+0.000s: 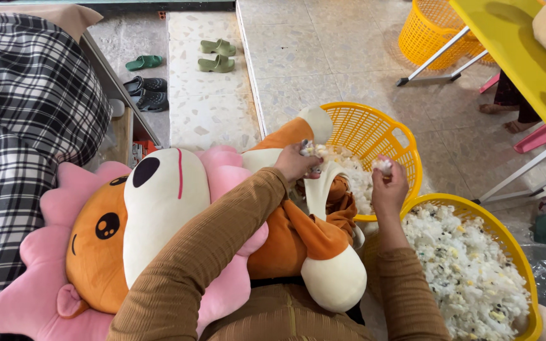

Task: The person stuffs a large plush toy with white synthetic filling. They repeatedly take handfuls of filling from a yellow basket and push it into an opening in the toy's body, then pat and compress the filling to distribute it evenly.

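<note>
A big plush lion toy (159, 208) with a pink mane, orange face and cream muzzle lies across my lap. My left hand (295, 164) grips the open seam on the toy's body, with white stuffing showing under its fingers. Just to the right, my right hand (388, 186) is raised and pinches a small clump of white stuffing (382, 165). A yellow plastic basket (516, 243) full of white foam stuffing stands at my right knee. A second yellow basket (374, 136) sits behind the toy, also holding stuffing.
A plaid blanket (20, 126) covers a bed at left. Green and black sandals (159, 69) lie on the tiled floor. A yellow table (519, 57) with white legs stands at upper right, another person's feet (507, 117) beneath it, and a third yellow basket (431, 25) behind.
</note>
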